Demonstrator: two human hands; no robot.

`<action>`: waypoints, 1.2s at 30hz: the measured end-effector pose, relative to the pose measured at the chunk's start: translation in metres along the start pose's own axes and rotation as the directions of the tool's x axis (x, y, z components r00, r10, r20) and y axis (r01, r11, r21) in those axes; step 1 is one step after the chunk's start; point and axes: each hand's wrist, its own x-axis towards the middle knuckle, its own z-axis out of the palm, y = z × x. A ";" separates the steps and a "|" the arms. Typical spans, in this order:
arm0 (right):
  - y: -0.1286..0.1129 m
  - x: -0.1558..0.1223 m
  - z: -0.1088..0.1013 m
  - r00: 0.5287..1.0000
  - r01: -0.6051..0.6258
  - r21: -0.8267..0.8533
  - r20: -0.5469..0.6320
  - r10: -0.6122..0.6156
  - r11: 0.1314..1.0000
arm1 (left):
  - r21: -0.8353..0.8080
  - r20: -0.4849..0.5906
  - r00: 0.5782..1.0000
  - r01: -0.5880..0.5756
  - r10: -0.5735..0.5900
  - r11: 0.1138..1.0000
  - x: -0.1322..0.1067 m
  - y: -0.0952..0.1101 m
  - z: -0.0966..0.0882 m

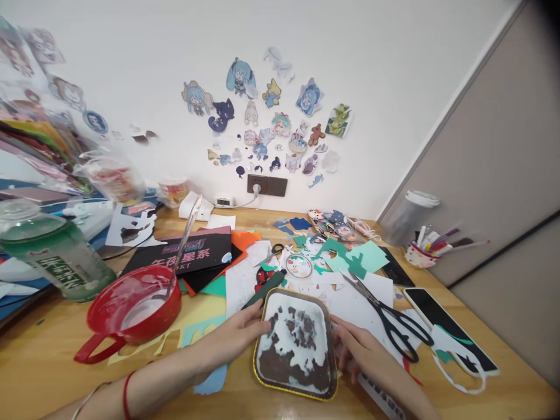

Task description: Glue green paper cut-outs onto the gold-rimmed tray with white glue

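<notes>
A shallow rounded-square tray (280, 368) with a yellow rim and a dark brown inside is in front of me. White paste (318, 335) is smeared unevenly over its bottom, thickest along the top and right. My left hand (245, 331) grips the upper left edge, its thumb on the rim. At the right edge is my right hand (361, 345), fingers curled against the side and partly hidden. Beneath the right forearm lies a white item with blue lettering (380, 398). A red cup (131, 309) with white liquid and a clear stirring stick (187, 236) stands to the left.
Black-handled scissors (389, 318) and a phone (450, 326) lie at right. Paper scraps (350, 256), a tape roll (298, 265) and small scissors (275, 249) cover the table behind the tray. A green bottle (56, 256) is far left; a pen cup (420, 254) stands back right.
</notes>
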 end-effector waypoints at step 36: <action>-0.014 -0.005 0.011 0.896 0.326 -0.164 -0.262 -0.359 0.931 | 0.008 -0.216 0.952 -0.220 0.217 0.975 -0.027 0.008 0.006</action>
